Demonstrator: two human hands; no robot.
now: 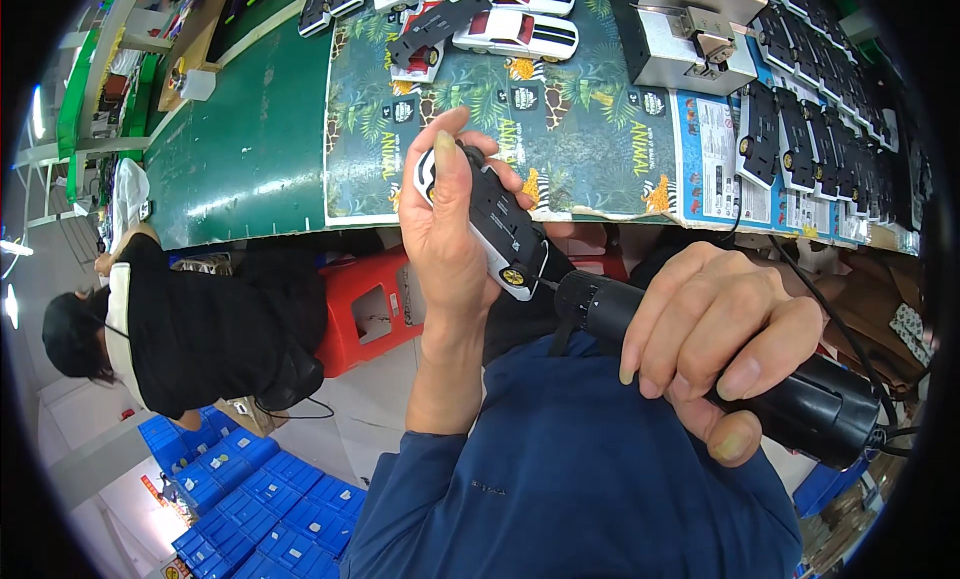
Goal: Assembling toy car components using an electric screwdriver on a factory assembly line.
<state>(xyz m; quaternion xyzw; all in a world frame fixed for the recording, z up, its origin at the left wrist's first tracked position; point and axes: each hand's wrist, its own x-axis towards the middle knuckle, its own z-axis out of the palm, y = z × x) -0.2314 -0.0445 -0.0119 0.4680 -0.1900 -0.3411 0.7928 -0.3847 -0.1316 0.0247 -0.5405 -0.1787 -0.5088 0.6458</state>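
Observation:
My left hand [447, 214] is closed around a white toy car [507, 227], turned so its black underside and a gold-coloured wheel show. My right hand [725, 339] grips a black corded electric screwdriver [815, 404] from above. The screwdriver's thin bit points left at the car's near end, close to the wheel; whether it touches a screw I cannot tell. Both hands are just off the front edge of the workbench, over my lap.
Several white toy cars [515, 34] stand at the bench's back, one overturned. More lie underside-up in rows at right [758, 129], beside a metal fixture [695, 39]. Printed sheets cover the green bench [240, 149]. A person [215, 324] sits at left, near a red stool [365, 309] and blue crates [270, 499].

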